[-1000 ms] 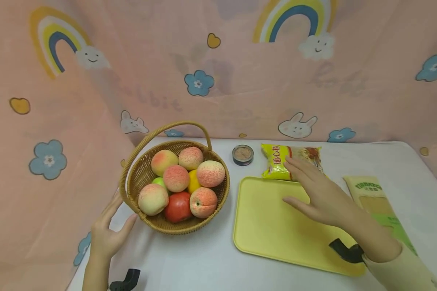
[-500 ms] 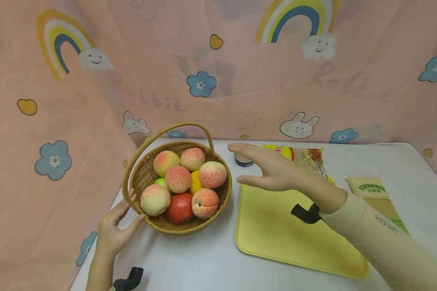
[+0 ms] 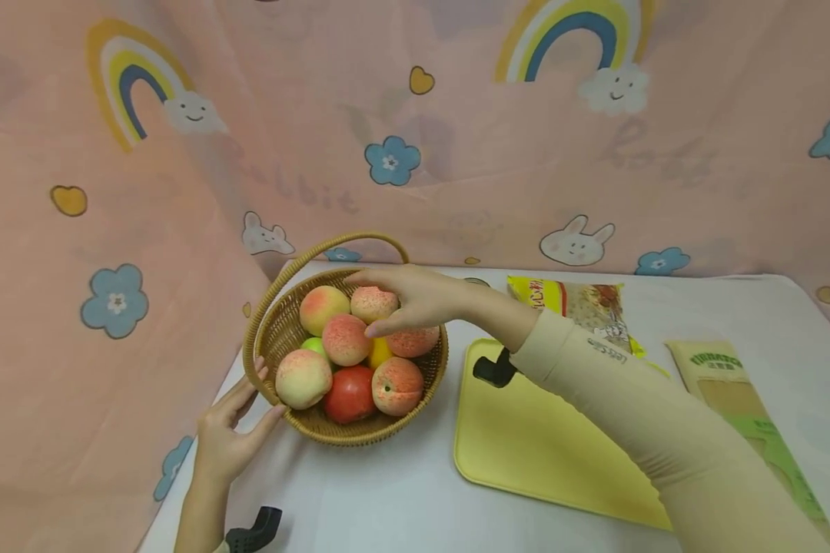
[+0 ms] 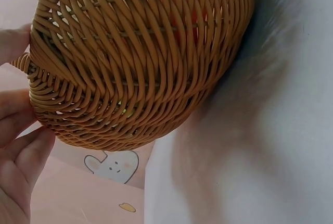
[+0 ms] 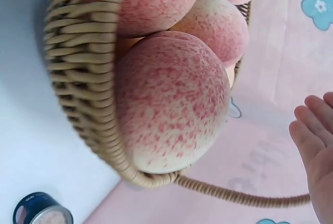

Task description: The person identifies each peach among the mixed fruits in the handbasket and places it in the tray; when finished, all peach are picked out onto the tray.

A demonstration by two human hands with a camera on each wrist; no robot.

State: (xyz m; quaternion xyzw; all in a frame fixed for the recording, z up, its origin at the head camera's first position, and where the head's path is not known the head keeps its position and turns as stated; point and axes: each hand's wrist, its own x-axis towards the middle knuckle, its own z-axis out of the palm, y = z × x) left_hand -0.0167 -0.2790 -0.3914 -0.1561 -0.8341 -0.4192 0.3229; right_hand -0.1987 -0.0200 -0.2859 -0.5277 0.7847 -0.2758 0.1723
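A wicker basket (image 3: 346, 439) with a tall arched handle holds several peaches, a red tomato-like fruit (image 3: 350, 395), a yellow fruit and a green one. At the basket's left edge my left hand (image 3: 227, 438) holds the rim beside the handle's base. The left wrist view shows its thumb and fingers (image 4: 21, 114) against the weave. My right hand (image 3: 415, 298) hovers over the far right of the fruit, fingers spread and holding nothing. Below it, a speckled peach (image 3: 412, 342) is partly covered. That large peach (image 5: 171, 99) fills the right wrist view, apart from the hand.
Right of the basket lies a yellow tray (image 3: 512, 438), partly under the right forearm. Behind it sits a yellow food packet (image 3: 581, 307); a long green-and-tan packet (image 3: 740, 407) lies farther right. A small round jar (image 5: 47, 213) stands near the basket. A printed pink cloth hangs behind.
My right hand has swept left from above the tray to above the fruit. My left hand has come up to the basket's rim and taken hold. The view has shifted slightly.
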